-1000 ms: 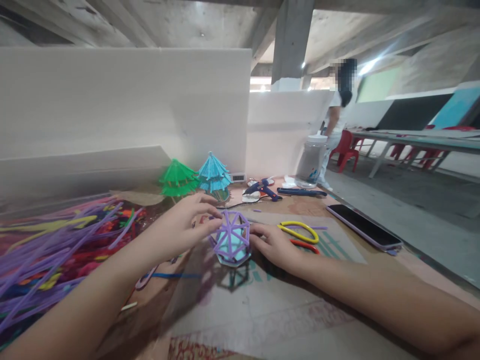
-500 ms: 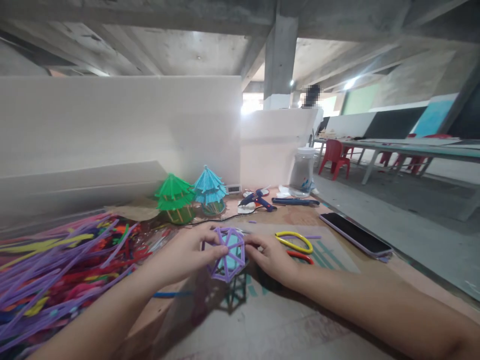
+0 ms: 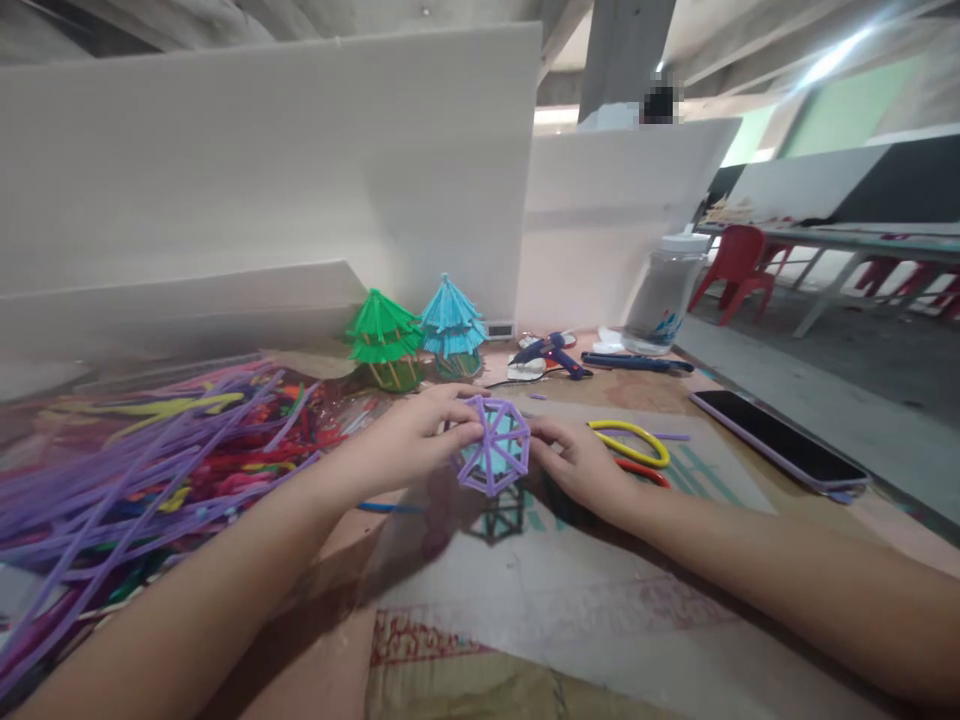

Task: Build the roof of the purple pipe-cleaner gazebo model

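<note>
Because the purple spoked frame (image 3: 488, 437) sits between the two hands, it lies to the right of the left hand (image 3: 416, 430) and to the left of the right hand (image 3: 589, 465), with neither hand clearly nearer to it. The left hand pinches the frame at its left rim, the thumb over the spoked face and the fingers partly hidden behind. The right hand is curled in at the right rim, thumb close to forefinger; whether it grips the frame or only touches it, I cannot tell. No long axis stands out in the many-sided outline: the spokes run from a central hub to the rim, and the spoked face is tilted up toward the near side. A light blue piece (image 3: 510, 456) shows through the gaps. The frame's shadow falls on the translucent sheet (image 3: 480, 590) just to the near side, so the frame seems at least partly raised.

Just right of the right hand lie a yellow loop (image 3: 628, 428) and a red-orange loop (image 3: 645, 472). On the far side of the surface (image 3: 330, 640) stand a green roofed model (image 3: 385, 325) and a blue roofed model (image 3: 451, 315), with a glue gun (image 3: 551, 350) to their right.
</note>
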Demonstrator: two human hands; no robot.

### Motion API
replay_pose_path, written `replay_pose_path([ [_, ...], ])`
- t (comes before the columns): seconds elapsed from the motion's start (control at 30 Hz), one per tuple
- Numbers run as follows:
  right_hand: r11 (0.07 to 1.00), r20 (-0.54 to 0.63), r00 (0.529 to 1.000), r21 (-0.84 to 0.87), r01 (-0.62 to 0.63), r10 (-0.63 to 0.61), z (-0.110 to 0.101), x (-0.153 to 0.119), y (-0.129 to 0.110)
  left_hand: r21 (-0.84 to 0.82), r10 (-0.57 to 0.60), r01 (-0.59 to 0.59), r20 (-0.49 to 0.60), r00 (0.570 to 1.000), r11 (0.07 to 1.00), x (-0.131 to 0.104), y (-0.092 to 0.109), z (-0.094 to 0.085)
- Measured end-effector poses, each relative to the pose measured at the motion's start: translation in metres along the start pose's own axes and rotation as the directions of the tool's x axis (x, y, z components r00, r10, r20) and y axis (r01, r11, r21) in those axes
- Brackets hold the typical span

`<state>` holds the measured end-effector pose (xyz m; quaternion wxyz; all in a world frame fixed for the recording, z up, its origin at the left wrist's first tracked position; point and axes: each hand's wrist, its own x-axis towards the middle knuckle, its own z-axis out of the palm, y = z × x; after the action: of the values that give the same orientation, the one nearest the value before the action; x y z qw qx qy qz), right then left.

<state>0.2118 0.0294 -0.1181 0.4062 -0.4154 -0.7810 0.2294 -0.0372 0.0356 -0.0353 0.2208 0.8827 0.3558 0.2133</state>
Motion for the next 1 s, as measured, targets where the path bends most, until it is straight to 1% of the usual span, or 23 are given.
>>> replay_pose_path([
  [0.13,1.000,-0.003,1.000,0.002,0.012,-0.012,0.000,0.000,-0.002,-0.036,-0.042,0.042,-0.008,0.999,0.999,0.000,0.003,-0.001],
  [0.23,1.000,0.000,1.000,-0.014,0.006,-0.006,0.000,0.000,-0.002,-0.044,-0.014,0.014,-0.015,1.000,0.999,-0.001,0.005,0.000],
  [0.37,1.000,0.028,1.000,-0.009,0.010,-0.010,0.000,0.000,-0.003,-0.007,0.015,-0.015,-0.028,0.999,1.000,-0.002,0.007,0.001],
  [0.57,0.999,0.027,1.000,-0.031,0.008,-0.007,0.000,0.000,-0.003,-0.031,-0.008,0.007,-0.036,0.999,0.999,0.001,0.007,0.001],
  [0.77,0.999,0.034,0.999,-0.042,0.017,-0.016,-0.001,0.000,-0.002,0.057,0.031,-0.027,-0.061,0.998,0.998,0.002,0.007,-0.001],
  [0.87,0.999,0.040,0.999,-0.044,0.021,-0.019,-0.001,0.000,-0.003,0.105,0.006,0.006,-0.111,0.994,0.995,0.000,0.008,-0.006],
  [0.93,0.999,0.047,0.999,-0.038,0.024,-0.022,-0.001,0.000,-0.003,0.130,0.018,0.007,-0.191,0.981,0.991,-0.002,0.008,-0.010],
  [1.0,0.999,0.051,0.998,-0.029,0.025,-0.023,0.000,0.000,-0.004,0.148,0.069,-0.028,-0.278,0.958,0.989,-0.003,0.009,-0.012],
])
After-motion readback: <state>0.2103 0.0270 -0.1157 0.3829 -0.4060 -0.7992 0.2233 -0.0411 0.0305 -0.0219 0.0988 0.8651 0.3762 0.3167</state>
